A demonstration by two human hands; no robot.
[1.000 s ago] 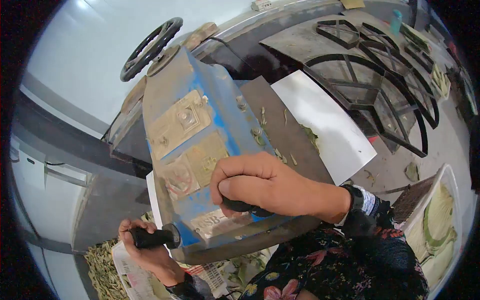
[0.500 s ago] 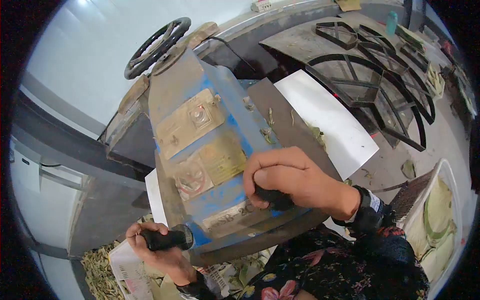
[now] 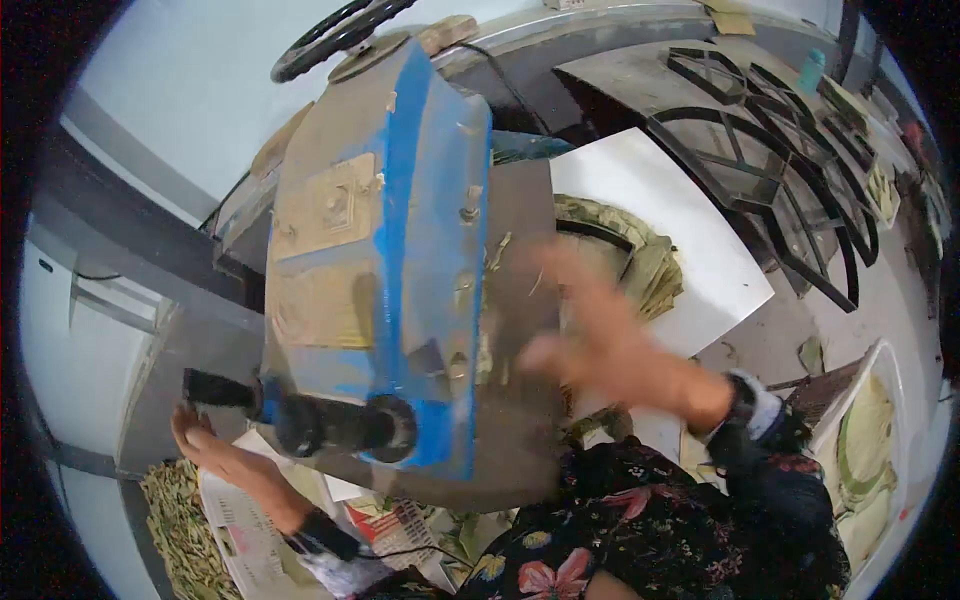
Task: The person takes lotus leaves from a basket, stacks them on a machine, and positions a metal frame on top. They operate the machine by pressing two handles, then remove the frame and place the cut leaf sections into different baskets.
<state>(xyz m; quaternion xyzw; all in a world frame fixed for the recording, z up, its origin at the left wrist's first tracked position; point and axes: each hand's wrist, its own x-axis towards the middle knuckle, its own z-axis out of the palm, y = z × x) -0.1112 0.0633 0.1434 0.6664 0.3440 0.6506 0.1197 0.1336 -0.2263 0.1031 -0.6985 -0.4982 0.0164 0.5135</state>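
A dusty blue machine head (image 3: 400,260) fills the middle, swung so that its side edge faces the leaf stack. Two black handles stick out at its front, the left handle (image 3: 218,390) and another black handle (image 3: 345,427). Just under the left handle is my left hand (image 3: 230,465), its fingers loosely spread and not wrapped round it. My right hand (image 3: 620,350), smeared by motion, has thumb and fingers apart beside the head. Close behind it, a stack of green leaves (image 3: 655,270) with a curved black metal cutter (image 3: 600,232) on it lies on a white board (image 3: 690,215).
Black metal cutter frames (image 3: 790,170) lie on the grey table at the upper right. A white basket of leaf pieces (image 3: 895,350) stands at the right, another basket (image 3: 225,520) at the lower left. Leaf scraps (image 3: 175,530) are heaped beside it. A handwheel (image 3: 335,40) tops the machine.
The machine head has swung to the left, uncovering the leaf stack and the curved cutter. Both hands have come off the black handles; my left hand has shifted left and down.
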